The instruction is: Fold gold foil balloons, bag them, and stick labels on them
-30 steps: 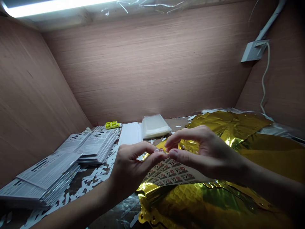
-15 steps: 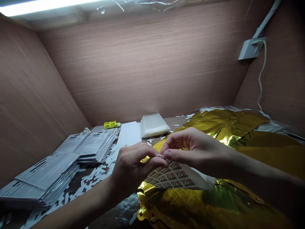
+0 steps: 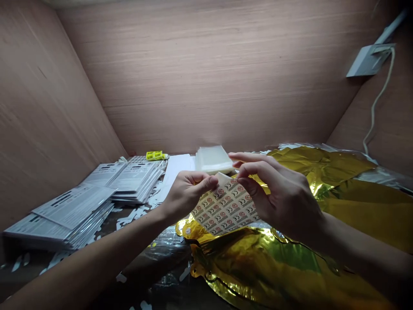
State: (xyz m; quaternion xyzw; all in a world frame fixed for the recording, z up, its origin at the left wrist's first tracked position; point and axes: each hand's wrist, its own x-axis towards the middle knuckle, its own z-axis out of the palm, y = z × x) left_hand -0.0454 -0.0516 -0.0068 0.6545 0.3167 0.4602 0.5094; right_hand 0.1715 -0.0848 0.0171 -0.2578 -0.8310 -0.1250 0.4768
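My left hand [image 3: 190, 189] pinches the upper left edge of a sticker sheet [image 3: 224, 206] between thumb and fingers. Rows of small labels with CE marks and red round symbols cover the sheet, and a bare pale patch shows at its top corner. At the sheet's upper right edge, the thumb and index finger of my right hand [image 3: 274, 185] are closed together, with the other fingers stretched out. Whether a loose label is also between these fingertips cannot be made out. Beneath the sheet and both hands lies shiny gold foil [image 3: 258, 262], flat and creased.
Stacks of printed cards in clear sleeves [image 3: 74, 206] stand at the left. Behind are a yellow tube [image 3: 155, 155], white paper [image 3: 176, 170] and a pile of clear bags [image 3: 213, 158]. White scraps [image 3: 132, 215] litter the dark table. A socket box [image 3: 369, 60] hangs on the right wall.
My hands have moved apart from the small white piece they both pinched. The sheet, curled before, now faces me more flatly between them. The view has tilted down.
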